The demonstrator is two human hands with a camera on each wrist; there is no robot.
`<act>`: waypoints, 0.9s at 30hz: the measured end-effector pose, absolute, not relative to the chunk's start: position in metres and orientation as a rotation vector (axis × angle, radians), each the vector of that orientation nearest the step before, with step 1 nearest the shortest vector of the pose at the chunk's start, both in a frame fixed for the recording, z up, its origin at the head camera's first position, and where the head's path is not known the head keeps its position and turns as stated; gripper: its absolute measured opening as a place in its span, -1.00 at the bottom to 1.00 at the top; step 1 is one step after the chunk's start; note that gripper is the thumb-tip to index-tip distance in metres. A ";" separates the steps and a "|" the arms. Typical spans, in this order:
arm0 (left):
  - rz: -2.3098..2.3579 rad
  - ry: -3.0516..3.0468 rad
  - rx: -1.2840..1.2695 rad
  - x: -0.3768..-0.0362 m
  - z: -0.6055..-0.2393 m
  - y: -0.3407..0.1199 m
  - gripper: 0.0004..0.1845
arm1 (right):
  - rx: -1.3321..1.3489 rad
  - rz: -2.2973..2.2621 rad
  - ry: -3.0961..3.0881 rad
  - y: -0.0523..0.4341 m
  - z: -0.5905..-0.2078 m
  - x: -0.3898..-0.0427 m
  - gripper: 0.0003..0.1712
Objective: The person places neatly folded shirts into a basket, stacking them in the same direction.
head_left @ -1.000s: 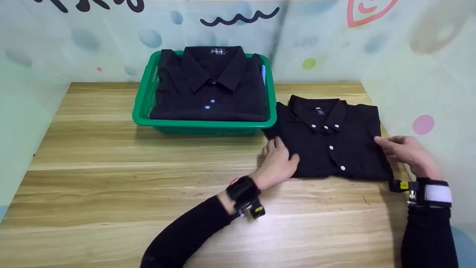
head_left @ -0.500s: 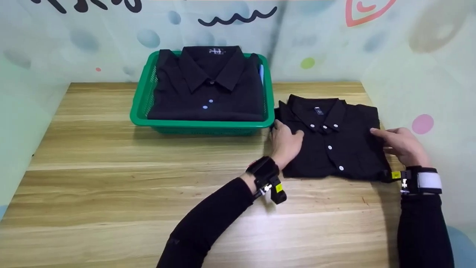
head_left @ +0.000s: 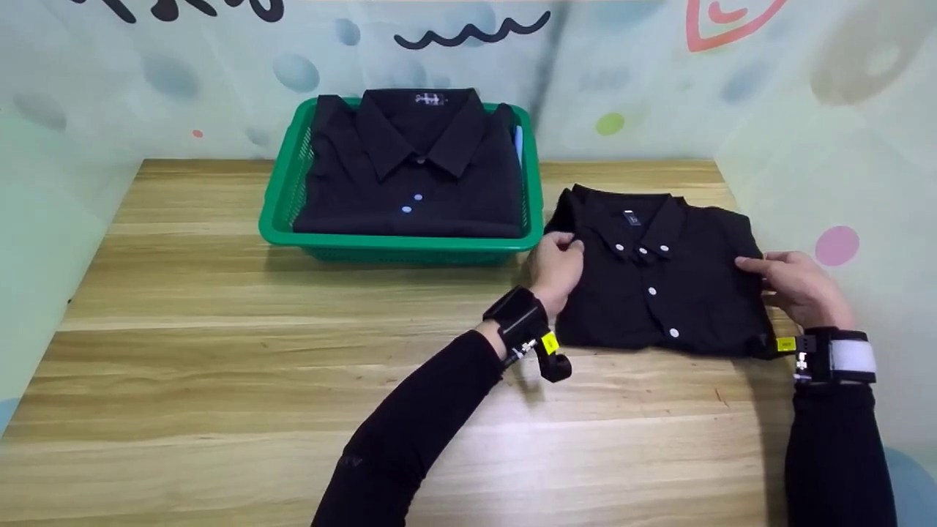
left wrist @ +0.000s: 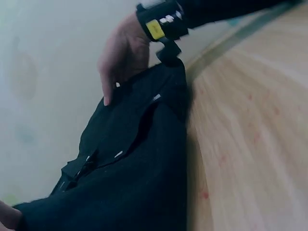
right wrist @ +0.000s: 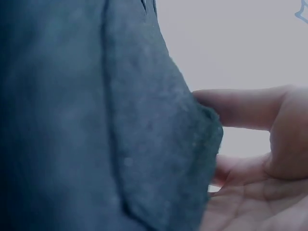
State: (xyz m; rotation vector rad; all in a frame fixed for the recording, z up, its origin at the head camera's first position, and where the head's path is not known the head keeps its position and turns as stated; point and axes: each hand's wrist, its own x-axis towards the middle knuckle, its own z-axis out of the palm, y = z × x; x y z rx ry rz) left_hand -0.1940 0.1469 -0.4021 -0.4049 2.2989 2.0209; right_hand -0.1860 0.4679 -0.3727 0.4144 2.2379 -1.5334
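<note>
A folded black shirt (head_left: 615,300) with white buttons and a button-down collar lies on the table, right of the green basket. My left hand (head_left: 556,267) pinches its left edge near the shoulder, where the cloth is raised. On the opposite side my right hand (head_left: 801,285) grips the right edge, thumb on top and the other fingers under the cloth. In the right wrist view the thumb and fingers of the right hand (right wrist: 288,134) stand around the shirt's edge (right wrist: 159,120). The left wrist view shows the shirt (left wrist: 139,159) stretching between both hands.
The green basket (head_left: 402,244) stands at the back of the wooden table (head_left: 256,388), holding another folded black shirt (head_left: 410,168) with its collar up front. Patterned wall sheets (head_left: 637,88) bound the table at the back and sides.
My left hand has moved up along the shirt's left edge and now pinches it, lifting the cloth there. The right hand has shifted slightly up and left, onto the right edge.
</note>
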 end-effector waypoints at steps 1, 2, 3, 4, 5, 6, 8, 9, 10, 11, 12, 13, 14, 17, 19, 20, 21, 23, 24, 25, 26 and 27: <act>2.068 2.231 -0.420 -0.195 -0.403 0.147 -0.80 | 0.416 -1.536 2.227 0.468 -0.373 -0.186 -0.56; 2.112 2.164 -0.435 -0.195 -0.405 0.147 -0.79 | 0.417 -1.530 2.225 0.467 -0.373 -0.186 -0.57; 2.142 2.104 -0.449 -0.196 -0.406 0.146 -0.76 | 0.418 -1.527 2.224 0.468 -0.373 -0.186 -0.59; 2.164 2.051 -0.464 -0.197 -0.407 0.146 -0.74 | 0.420 -1.528 2.222 0.468 -0.372 -0.186 -0.61; 2.183 2.004 -0.467 -0.197 -0.408 0.145 -0.72 | 0.422 -1.531 2.221 0.468 -0.372 -0.186 -0.64; 2.189 1.972 -0.475 -0.198 -0.409 0.144 -0.70 | 0.425 -1.535 2.218 0.468 -0.372 -0.186 -0.66; 2.167 1.963 -0.486 -0.199 -0.409 0.140 -0.67 | 0.429 -1.545 2.211 0.468 -0.373 -0.186 -0.67; 2.144 1.974 -0.485 -0.199 -0.409 0.139 -0.64 | 0.429 -1.545 2.208 0.468 -0.373 -0.186 -0.66; 2.117 1.999 -0.480 -0.199 -0.408 0.138 -0.61 | 0.431 -1.545 2.206 0.468 -0.373 -0.186 -0.65; 2.096 2.026 -0.467 -0.199 -0.406 0.137 -0.58 | 0.434 -1.544 2.207 0.468 -0.374 -0.186 -0.64; 2.060 2.067 -0.460 -0.198 -0.405 0.136 -0.55 | 0.435 -1.541 2.206 0.468 -0.374 -0.186 -0.63; 2.034 2.107 -0.448 -0.197 -0.404 0.136 -0.52 | 0.435 -1.537 2.207 0.468 -0.374 -0.186 -0.61; 2.026 2.130 -0.433 -0.196 -0.403 0.136 -0.49 | 0.431 -1.533 2.207 0.468 -0.375 -0.187 -0.59; 1.997 2.213 -0.410 -0.195 -0.402 0.139 -0.39 | 0.402 -1.508 2.224 0.467 -0.377 -0.187 -0.46; 2.013 2.211 -0.423 -0.197 -0.404 0.143 -0.33 | 0.373 -1.479 2.244 0.467 -0.378 -0.188 -0.34; 2.007 2.217 -0.440 -0.198 -0.405 0.145 -0.31 | 0.355 -1.464 2.252 0.467 -0.378 -0.188 -0.30; 2.024 2.193 -0.454 -0.199 -0.407 0.147 -0.29 | 0.344 -1.448 2.265 0.466 -0.379 -0.188 -0.29; 2.066 2.118 -0.488 -0.202 -0.411 0.148 -0.34 | 0.332 -1.437 2.268 0.466 -0.380 -0.188 -0.34; 2.107 2.049 -0.506 -0.204 -0.413 0.148 -0.37 | 0.329 -1.439 2.263 0.467 -0.380 -0.188 -0.39; 2.140 1.995 -0.516 -0.205 -0.415 0.147 -0.40 | 0.332 -1.447 2.254 0.466 -0.381 -0.188 -0.46; 2.165 1.950 -0.525 -0.207 -0.417 0.146 -0.43 | 0.334 -1.456 2.245 0.466 -0.381 -0.188 -0.53; 2.191 1.904 -0.522 -0.208 -0.419 0.144 -0.44 | 0.340 -1.464 2.239 0.466 -0.382 -0.188 -0.60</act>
